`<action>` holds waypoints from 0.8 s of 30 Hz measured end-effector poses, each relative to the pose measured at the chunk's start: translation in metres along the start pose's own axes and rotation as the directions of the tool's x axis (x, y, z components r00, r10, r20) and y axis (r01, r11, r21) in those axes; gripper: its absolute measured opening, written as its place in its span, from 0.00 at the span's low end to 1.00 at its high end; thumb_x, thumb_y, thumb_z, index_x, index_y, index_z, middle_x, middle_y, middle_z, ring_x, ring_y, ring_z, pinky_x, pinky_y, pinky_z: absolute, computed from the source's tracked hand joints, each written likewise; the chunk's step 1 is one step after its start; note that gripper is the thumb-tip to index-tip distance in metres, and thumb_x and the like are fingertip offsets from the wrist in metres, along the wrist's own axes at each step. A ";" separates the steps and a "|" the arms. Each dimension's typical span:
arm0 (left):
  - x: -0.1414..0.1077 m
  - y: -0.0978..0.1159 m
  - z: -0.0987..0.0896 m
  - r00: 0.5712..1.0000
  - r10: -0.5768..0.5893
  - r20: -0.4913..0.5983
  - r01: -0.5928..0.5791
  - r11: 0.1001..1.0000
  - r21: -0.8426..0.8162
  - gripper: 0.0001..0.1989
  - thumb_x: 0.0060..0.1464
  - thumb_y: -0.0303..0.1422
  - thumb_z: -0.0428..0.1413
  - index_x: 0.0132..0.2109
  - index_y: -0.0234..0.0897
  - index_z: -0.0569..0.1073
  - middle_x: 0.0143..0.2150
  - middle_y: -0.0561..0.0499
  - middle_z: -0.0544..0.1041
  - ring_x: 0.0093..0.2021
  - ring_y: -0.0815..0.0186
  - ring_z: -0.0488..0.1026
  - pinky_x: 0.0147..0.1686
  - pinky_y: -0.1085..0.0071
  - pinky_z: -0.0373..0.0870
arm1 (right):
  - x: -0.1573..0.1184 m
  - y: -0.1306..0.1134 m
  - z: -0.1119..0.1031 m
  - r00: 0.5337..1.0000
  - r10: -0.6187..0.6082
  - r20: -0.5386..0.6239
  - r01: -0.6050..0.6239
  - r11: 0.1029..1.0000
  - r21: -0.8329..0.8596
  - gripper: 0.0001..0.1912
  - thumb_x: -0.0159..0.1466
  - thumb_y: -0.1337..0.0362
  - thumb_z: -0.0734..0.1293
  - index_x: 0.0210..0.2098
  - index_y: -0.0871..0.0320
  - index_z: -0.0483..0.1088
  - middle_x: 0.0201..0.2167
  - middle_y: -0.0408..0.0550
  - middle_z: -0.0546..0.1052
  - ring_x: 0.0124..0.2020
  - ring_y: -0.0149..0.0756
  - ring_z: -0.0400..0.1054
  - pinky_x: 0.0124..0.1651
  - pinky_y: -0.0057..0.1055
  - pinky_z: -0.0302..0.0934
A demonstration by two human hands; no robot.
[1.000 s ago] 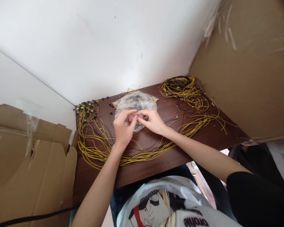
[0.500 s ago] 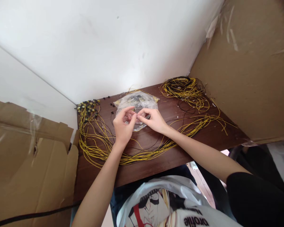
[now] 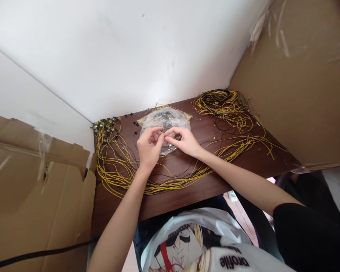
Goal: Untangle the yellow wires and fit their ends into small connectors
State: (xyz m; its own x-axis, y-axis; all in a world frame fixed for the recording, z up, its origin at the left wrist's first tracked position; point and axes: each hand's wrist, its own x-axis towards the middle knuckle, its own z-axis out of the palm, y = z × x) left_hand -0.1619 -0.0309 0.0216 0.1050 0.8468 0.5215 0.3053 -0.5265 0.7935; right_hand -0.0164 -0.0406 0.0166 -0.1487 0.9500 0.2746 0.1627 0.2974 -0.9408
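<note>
My left hand [image 3: 150,146] and my right hand [image 3: 184,142] meet fingertip to fingertip above a clear plastic bag [image 3: 166,118]. Both are closed in a pinch. What sits between the fingertips is too small to make out, though thin dark and yellow wires run close to them. Small dark and yellow parts show through the bag, partly hidden by my hands. Below my wrists a long bundle of yellow and black wires [image 3: 181,184] curves across the brown table [image 3: 172,206].
At the left end of the bundle lie several black and yellow connectors [image 3: 107,126]. A coil of yellow and black wire [image 3: 219,105] rests at the back right. Small black pieces [image 3: 135,123] lie left of the bag. Cardboard [image 3: 294,87] stands on both sides, a white wall [image 3: 130,56] behind.
The view has shifted slightly. My hands stay together over the bag, with fingertips in nearly the same pinch.
</note>
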 end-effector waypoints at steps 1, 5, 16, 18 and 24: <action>0.000 0.000 0.000 1.000 -0.005 -0.003 0.005 1.000 -0.009 0.09 0.49 0.26 0.56 0.40 0.35 0.74 0.30 0.52 0.73 0.27 0.74 0.66 0.26 0.78 0.64 | 0.000 0.000 0.000 1.000 0.009 0.002 -0.010 1.000 0.016 0.07 0.56 0.65 0.66 0.33 0.62 0.71 0.26 0.45 0.77 0.27 0.29 0.68 0.32 0.27 0.62; 0.000 0.000 0.001 1.000 -0.022 -0.007 0.021 0.999 -0.044 0.10 0.49 0.26 0.56 0.41 0.36 0.74 0.30 0.52 0.73 0.26 0.74 0.65 0.26 0.78 0.65 | 0.001 0.000 0.000 0.999 0.048 0.004 -0.049 0.996 0.072 0.08 0.56 0.62 0.67 0.33 0.62 0.71 0.25 0.45 0.76 0.26 0.29 0.68 0.32 0.28 0.62; -0.001 -0.004 0.002 0.998 -0.012 0.064 0.015 0.999 -0.052 0.15 0.51 0.26 0.55 0.47 0.39 0.72 0.32 0.52 0.71 0.27 0.73 0.66 0.27 0.77 0.67 | 0.002 0.003 -0.001 0.999 0.034 -0.010 -0.034 0.999 -0.020 0.08 0.57 0.61 0.65 0.30 0.62 0.71 0.24 0.45 0.75 0.24 0.28 0.65 0.29 0.26 0.59; -0.001 -0.004 0.002 0.998 -0.006 0.069 0.009 0.999 -0.044 0.15 0.51 0.26 0.54 0.47 0.39 0.72 0.32 0.52 0.71 0.27 0.73 0.66 0.27 0.76 0.67 | 0.002 0.002 -0.001 0.999 0.034 -0.009 -0.034 0.999 -0.030 0.09 0.57 0.61 0.65 0.30 0.62 0.71 0.25 0.45 0.75 0.24 0.28 0.65 0.29 0.26 0.59; -0.001 -0.004 0.001 0.997 0.008 0.072 -0.006 1.000 -0.023 0.14 0.51 0.26 0.54 0.46 0.39 0.72 0.32 0.52 0.71 0.27 0.73 0.66 0.27 0.76 0.66 | 0.003 0.004 -0.002 1.000 0.023 -0.014 -0.024 0.999 -0.033 0.08 0.57 0.62 0.65 0.30 0.62 0.71 0.24 0.44 0.75 0.23 0.27 0.64 0.28 0.25 0.58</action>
State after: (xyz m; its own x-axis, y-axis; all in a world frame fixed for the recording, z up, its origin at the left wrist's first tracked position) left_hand -0.1620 -0.0292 0.0176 0.1750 0.8460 0.5036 0.2827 -0.5332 0.7974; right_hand -0.0138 -0.0365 0.0145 -0.1310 0.9579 0.2554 0.1979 0.2777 -0.9400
